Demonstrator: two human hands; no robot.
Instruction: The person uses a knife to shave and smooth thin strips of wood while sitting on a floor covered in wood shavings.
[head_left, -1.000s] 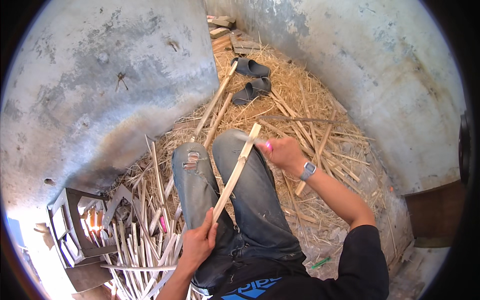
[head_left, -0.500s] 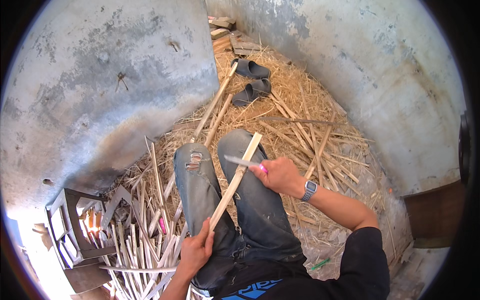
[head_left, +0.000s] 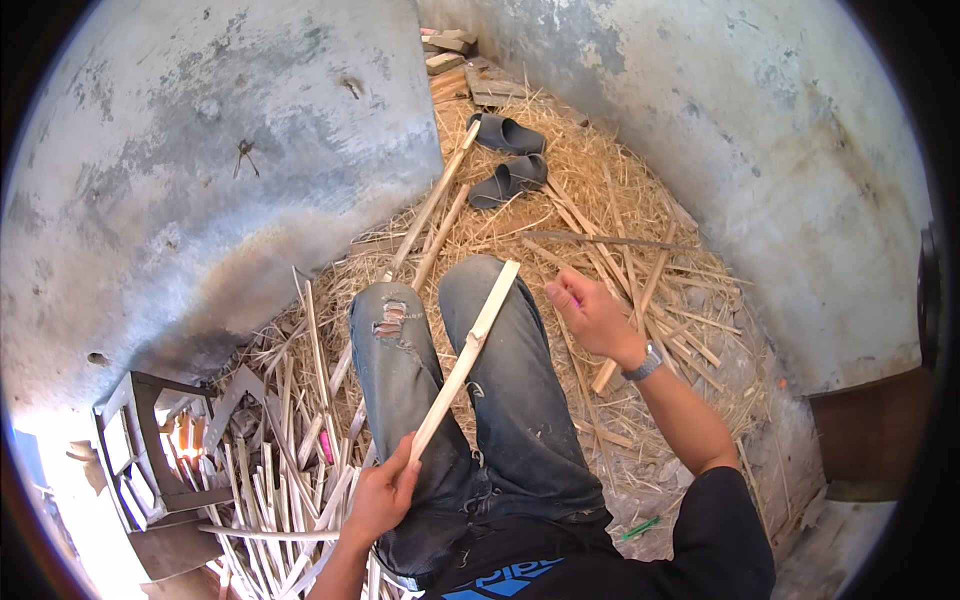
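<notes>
Left hand (head_left: 384,496) grips the wood strip (head_left: 464,362) at its near end — likely light, stiff, best held there; right hand (head_left: 601,318) clenches something pink (head_left: 576,304) (mostly hidden).

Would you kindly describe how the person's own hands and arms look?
Both the left hand and right hand are ungloved. The right wrist wears a grey, metallic-looking watch; above its bare forearm is a short black sleeve. The left sleeve is out of view.

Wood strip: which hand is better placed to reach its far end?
Likely the right hand: it is nearer that end, though closed on a mostly hidden pink handle. The left hand grips the wood strip near its other end.
</notes>
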